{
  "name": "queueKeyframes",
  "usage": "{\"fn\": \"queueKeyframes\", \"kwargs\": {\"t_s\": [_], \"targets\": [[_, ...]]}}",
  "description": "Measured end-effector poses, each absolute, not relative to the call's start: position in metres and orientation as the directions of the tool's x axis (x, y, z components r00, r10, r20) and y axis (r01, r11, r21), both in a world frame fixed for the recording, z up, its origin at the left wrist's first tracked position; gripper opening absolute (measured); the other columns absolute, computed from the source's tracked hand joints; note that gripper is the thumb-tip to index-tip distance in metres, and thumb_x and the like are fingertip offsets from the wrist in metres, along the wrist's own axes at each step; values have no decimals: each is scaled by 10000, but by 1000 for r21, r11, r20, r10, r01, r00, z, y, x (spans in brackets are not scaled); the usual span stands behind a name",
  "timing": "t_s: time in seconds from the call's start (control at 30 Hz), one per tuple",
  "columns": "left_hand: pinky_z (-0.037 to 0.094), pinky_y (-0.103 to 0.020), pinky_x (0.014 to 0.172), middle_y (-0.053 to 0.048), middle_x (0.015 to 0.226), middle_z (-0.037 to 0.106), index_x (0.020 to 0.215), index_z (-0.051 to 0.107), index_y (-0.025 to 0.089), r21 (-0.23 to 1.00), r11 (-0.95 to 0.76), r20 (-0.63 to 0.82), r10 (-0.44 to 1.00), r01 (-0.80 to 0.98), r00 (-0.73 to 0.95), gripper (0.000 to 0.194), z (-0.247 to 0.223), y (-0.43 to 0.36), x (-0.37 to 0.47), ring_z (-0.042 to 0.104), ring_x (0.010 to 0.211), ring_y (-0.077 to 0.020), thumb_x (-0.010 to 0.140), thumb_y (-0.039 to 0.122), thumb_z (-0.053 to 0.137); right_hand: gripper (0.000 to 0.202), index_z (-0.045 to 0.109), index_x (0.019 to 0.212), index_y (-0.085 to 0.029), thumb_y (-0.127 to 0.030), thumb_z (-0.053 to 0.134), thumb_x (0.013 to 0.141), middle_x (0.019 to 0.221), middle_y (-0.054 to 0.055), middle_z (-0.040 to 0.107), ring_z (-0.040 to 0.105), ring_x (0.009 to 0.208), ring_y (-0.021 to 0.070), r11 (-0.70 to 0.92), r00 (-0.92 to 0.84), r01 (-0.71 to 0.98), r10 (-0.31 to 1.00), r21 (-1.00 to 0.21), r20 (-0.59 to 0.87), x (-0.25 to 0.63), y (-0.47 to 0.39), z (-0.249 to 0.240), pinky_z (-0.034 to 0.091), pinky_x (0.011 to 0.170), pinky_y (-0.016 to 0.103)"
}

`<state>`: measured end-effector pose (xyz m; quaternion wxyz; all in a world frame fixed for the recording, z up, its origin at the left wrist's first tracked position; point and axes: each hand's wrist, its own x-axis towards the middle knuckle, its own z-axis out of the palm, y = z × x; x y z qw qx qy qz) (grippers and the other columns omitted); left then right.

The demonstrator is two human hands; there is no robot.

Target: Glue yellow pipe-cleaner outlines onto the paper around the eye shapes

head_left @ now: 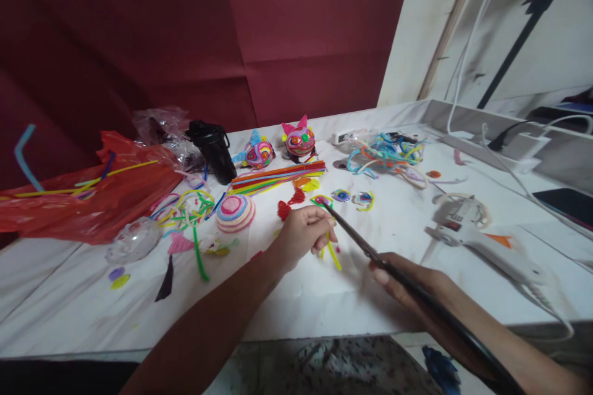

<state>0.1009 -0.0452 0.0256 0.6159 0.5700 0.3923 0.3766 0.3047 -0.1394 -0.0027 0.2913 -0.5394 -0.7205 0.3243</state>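
My left hand [306, 229] is closed in a pinch over the middle of the table. A yellow pipe cleaner [334, 255] sticks out below its fingertips, its upper part hidden. My right hand [407, 278] grips long dark scissors [354, 236], whose blades point up and left past the left fingertips. Just beyond the tip lies a small green-edged pink piece [319, 200]. Beside it are a blue and purple coiled eye shape [341, 195] and another eye shape edged in yellow [364, 200]. Red fuzzy pieces [291, 202] lie behind my left hand.
A glue gun [491, 247] lies at right. Behind stand two colourful animal heads [299, 139] [259, 153], a black bottle [213, 151] and bundled pipe cleaners [278, 176]. At left are a striped dome [235, 213], a clear plastic shell [134, 239] and a red bag [115, 188].
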Motion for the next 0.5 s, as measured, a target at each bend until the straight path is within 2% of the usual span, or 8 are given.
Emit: {"fn": "queueKeyframes", "kwargs": {"t_s": [0.07, 0.13, 0.2, 0.3, 0.43, 0.5], "targets": [[249, -170, 352, -5, 608, 633, 715, 555, 145, 996, 89, -78, 909, -9, 410, 114, 23, -41, 99, 385, 375, -30, 731, 240, 616, 327, 633, 932, -316, -586, 478, 833, 710, -9, 699, 657, 635, 255, 134, -165, 645, 986, -752, 34, 315, -132, 11, 515, 559, 331], [252, -169, 360, -11, 619, 640, 734, 565, 140, 993, 115, -107, 913, 3, 393, 107, 22, -36, 98, 393, 386, -30, 729, 224, 631, 389, 636, 960, -292, -618, 496, 801, 720, 15, 715, 663, 638, 263, 84, -82, 740, 996, -667, 34, 331, -118, 24, 483, 554, 328], [270, -171, 378, -22, 623, 653, 757, 581, 132, 990, 141, -138, 915, 22, 379, 88, 21, -33, 96, 413, 398, -34, 707, 171, 642, 398, 641, 989, -278, -601, 477, 826, 748, 45, 723, 671, 684, 271, 27, 8, 847, 998, -531, 64, 348, -96, 32, 461, 607, 333], [288, -171, 395, -41, 635, 675, 785, 603, 118, 986, 160, -168, 917, 52, 361, 122, 22, -29, 94, 433, 415, -39, 669, 87, 627, 422, 631, 1025, -261, -608, 465, 851, 793, 94, 710, 667, 770, 290, -114, 129, 964, 990, -240, 49, 368, -57, 31, 416, 632, 337], [273, -146, 398, -48, 666, 700, 799, 624, 117, 984, 140, -171, 925, 112, 339, 124, 24, -28, 91, 464, 452, -40, 681, 77, 628, 488, 603, 1091, -196, -601, 464, 859, 902, 176, 697, 664, 845, 323, -179, 185, 973, 983, -146, 24, 379, -18, 23, 386, 616, 343], [347, -140, 443, -41, 660, 698, 793, 628, 117, 983, 122, -160, 935, 138, 315, 114, 23, -27, 90, 547, 518, -63, 686, 79, 641, 440, 583, 1119, -166, -518, 477, 877, 964, 202, 693, 662, 887, 325, -191, 193, 976, 981, -107, 8, 379, -6, 18, 390, 631, 341]]}}
